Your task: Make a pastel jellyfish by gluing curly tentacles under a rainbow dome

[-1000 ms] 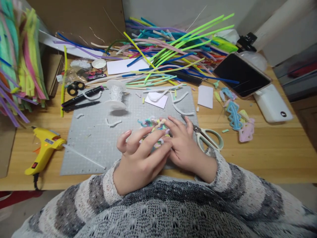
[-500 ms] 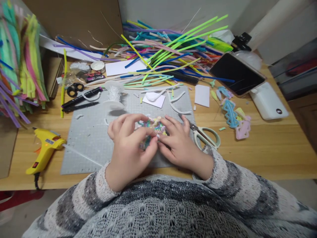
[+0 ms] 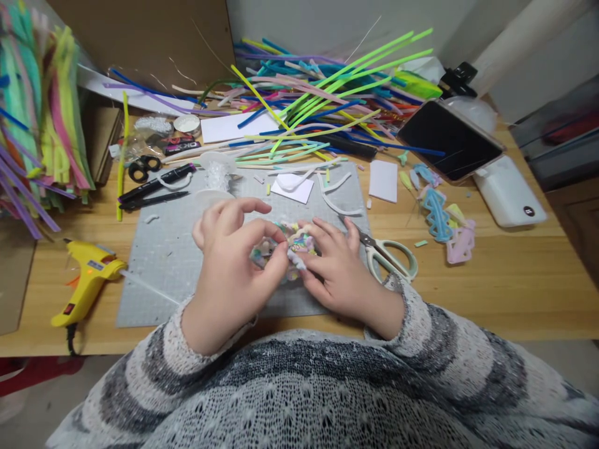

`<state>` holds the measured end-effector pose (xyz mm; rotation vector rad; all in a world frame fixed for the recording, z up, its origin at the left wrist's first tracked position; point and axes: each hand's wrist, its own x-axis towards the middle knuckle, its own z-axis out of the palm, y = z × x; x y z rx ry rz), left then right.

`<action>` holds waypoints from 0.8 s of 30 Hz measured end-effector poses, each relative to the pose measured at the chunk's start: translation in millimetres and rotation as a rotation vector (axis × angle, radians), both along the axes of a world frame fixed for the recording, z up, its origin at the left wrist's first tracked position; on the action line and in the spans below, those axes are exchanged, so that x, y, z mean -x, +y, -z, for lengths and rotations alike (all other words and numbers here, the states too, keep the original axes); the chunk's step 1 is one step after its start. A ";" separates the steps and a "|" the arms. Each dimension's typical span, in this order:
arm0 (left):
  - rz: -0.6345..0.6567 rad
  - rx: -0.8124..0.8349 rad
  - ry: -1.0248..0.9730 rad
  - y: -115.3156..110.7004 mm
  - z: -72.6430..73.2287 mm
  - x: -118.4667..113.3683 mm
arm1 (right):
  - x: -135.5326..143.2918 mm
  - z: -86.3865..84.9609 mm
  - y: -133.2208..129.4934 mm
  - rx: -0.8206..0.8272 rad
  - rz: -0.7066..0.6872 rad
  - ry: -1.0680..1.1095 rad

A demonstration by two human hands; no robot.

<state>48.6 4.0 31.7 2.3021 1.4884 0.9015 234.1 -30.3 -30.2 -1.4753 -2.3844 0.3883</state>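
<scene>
Drawn leftward, the left hand [image 3: 234,265] pinches a bumpy pale-lavender strip [image 3: 296,260]; the right hand [image 3: 344,274], grip unclear, half hides a curly multicoloured fuzzy cluster [image 3: 298,237].

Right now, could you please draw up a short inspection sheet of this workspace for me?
Surface: gray cutting mat on a wooden table.
Work in hand: multicolored piece, partly hidden by fingers.
Clutter: heaped pipe cleaners at the back; pale-handled scissors at right; yellow glue gun at left.
Hands: left hand, thumb and index tips together by the piece, grip unclear; right hand at its other side.
Cables: black cord from the glue gun to the table's front edge.
Surroundings: brown panel and pale wall behind.
</scene>
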 end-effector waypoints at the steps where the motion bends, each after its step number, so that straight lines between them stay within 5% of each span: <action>1: -0.004 -0.007 -0.016 -0.7 -0.9 1.6 | -0.3 0.1 0.0 0.002 0.000 0.002; 7: -0.045 -0.029 -0.214 9.1 9.1 27.5 | -2.8 -1.1 -0.5 0.000 0.003 0.062; 13: 0.112 0.441 -0.340 20.4 45.4 49.6 | -1.4 -3.3 3.6 0.005 0.116 0.246; 16: 0.226 0.544 -0.322 16.8 56.7 48.0 | 3.1 -2.4 5.7 0.034 0.179 0.297; 24: 0.282 0.553 -0.255 6.7 47.3 38.2 | 10.9 0.7 10.9 0.073 0.218 0.331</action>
